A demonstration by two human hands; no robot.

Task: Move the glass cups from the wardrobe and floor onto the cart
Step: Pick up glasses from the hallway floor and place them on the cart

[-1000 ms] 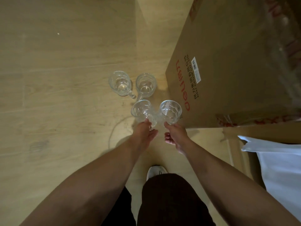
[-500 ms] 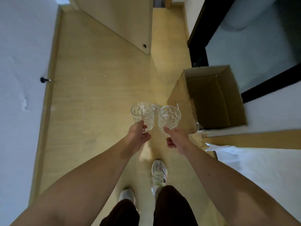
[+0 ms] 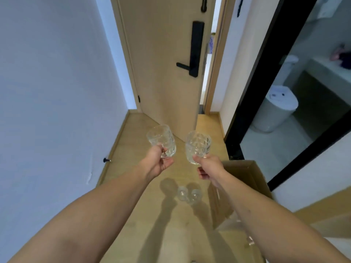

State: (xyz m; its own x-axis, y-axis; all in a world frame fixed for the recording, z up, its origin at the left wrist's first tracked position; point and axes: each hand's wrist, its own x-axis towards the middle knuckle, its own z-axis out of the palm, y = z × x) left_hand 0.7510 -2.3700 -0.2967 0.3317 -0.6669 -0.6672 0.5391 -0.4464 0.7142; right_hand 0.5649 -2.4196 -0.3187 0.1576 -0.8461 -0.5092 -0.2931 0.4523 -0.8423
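Observation:
My left hand holds a faceted glass cup by its handle, upright and at chest height. My right hand grips a second, matching glass cup the same way, a little to the right of the first. The two held cups are apart. Far below them, two more glass cups stand side by side on the wooden floor, next to the cardboard box. No cart or wardrobe is in view.
An open cardboard box stands on the floor at the right. A wooden door with a black handle is ajar ahead. A white wall runs along the left; a black-framed doorway to a bathroom opens on the right.
Both hands have lifted their cups from the floor up to chest height as I stood up. The view has tilted from the floor to the door ahead. Two cups stay on the floor.

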